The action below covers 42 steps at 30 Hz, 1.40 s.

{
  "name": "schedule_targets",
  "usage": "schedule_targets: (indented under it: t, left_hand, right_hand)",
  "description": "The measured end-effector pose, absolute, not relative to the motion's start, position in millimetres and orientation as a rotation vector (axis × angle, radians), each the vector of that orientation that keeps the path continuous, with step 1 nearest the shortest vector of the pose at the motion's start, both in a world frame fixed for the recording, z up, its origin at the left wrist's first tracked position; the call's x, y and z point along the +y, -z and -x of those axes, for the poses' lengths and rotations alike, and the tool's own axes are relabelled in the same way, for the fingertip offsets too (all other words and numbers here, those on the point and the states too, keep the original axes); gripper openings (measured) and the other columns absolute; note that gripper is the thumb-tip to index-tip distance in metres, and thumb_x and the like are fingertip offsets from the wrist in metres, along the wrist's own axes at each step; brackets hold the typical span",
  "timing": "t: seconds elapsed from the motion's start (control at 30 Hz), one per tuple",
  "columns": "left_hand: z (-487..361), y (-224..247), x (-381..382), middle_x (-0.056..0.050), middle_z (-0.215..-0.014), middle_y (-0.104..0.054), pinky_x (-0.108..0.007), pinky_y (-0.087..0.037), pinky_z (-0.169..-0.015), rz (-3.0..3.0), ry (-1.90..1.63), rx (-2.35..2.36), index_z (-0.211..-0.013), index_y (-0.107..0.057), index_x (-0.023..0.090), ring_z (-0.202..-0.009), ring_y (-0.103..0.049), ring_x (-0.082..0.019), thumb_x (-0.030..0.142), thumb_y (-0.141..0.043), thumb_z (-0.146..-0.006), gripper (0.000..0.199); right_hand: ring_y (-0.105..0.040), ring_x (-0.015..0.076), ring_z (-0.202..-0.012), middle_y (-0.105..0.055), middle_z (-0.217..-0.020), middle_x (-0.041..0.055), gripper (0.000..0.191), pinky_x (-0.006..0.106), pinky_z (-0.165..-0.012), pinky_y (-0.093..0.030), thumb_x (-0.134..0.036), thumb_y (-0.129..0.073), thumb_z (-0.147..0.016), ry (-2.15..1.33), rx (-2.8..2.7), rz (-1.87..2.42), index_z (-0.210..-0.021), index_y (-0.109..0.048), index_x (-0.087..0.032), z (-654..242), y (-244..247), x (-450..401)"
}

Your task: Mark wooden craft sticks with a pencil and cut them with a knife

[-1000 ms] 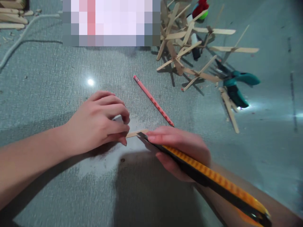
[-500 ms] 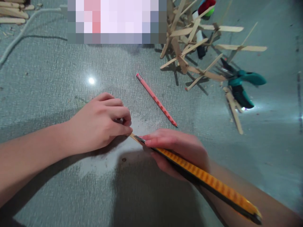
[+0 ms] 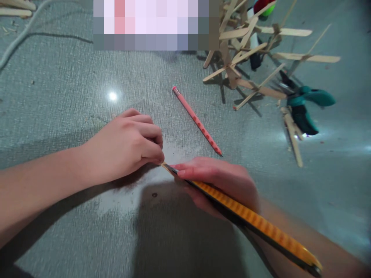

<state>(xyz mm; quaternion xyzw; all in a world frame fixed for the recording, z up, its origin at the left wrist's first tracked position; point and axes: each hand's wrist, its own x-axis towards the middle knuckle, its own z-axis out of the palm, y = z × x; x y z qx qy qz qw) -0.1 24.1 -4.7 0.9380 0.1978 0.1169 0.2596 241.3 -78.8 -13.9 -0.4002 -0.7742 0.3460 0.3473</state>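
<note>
On the grey table (image 3: 72, 231), a heap of joined sticks (image 3: 231, 75) fills the upper right, well apart from both hands. Left hand (image 3: 130, 146) is left of centre: thumb and index look pinched on the stick (image 3: 166, 168), other fingers curled under, tips hidden. Right hand (image 3: 223, 177) is wrapped round the yellow-black knife (image 3: 249, 212), a finger laid along its front end; can't tell if those fingers also bear on the stick. Pliers (image 3: 297, 101) lie by the heap, handles spread. Pencil (image 3: 198, 122) lies loose beyond the hands. Smallest — the stick: between the hands, mostly hidden, blade (image 3: 172, 168) lying along it, seemingly touching. Step in hand, my read: a cut into that stick. Next move calls for a steady pinch, shallow angle, light pressure — left fingertips sit just beside the blade, so a slip is the main risk.
</note>
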Motion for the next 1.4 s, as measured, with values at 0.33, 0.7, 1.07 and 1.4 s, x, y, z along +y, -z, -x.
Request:
schedule_targets:
  t: [0.33,0.7,1.07,1.4]
  left_hand:
    - [-3,4,18,-0.002,-0.096,-0.077,-0.038,-0.042,-0.086,-2.676,-0.353,0.459,-0.092,-0.075,0.023,-0.087,-0.064,-0.018,0.026,-0.04,-0.11,0.039]
    - [2,8,24,0.002,-0.096,-0.078,-0.036,-0.041,-0.087,-2.512,-0.363,0.456,-0.091,-0.079,0.03,-0.089,-0.065,-0.016,0.028,-0.052,-0.106,0.031]
    - [1,5,24,0.0,-0.088,-0.072,-0.032,-0.041,-0.086,-2.542,-0.328,0.437,-0.088,-0.08,0.027,-0.081,-0.061,-0.014,0.02,-0.054,-0.104,0.031]
    - [-1,2,21,-0.002,-0.085,-0.069,-0.035,-0.044,-0.082,-2.654,-0.289,0.431,-0.089,-0.08,0.026,-0.079,-0.06,-0.018,0.026,-0.053,-0.105,0.031]
  right_hand:
    - [-0.08,0.0196,-0.094,-0.082,-0.107,0.0063,0.03,0.032,-0.083,-0.067,-0.011,-0.066,-0.089,-0.883,-1.875,1.123,-0.115,-0.068,-0.025,-254,9,-85]
    - [-0.08,0.0212,-0.085,-0.082,-0.102,0.0056,0.034,0.034,-0.074,-0.068,-0.009,-0.065,-0.086,-0.882,-2.007,1.055,-0.114,-0.066,-0.028,-246,13,-80]
    - [-0.081,0.0214,-0.091,-0.083,-0.107,0.0046,0.031,0.036,-0.079,-0.068,-0.014,-0.063,-0.09,-0.81,-2.116,1.067,-0.117,-0.063,-0.029,-244,13,-81]
    - [-0.076,0.0192,-0.076,-0.081,-0.097,0.0023,0.029,0.036,-0.067,-0.063,-0.015,-0.063,-0.094,-0.903,-2.08,1.148,-0.118,-0.066,-0.03,-237,2,-85]
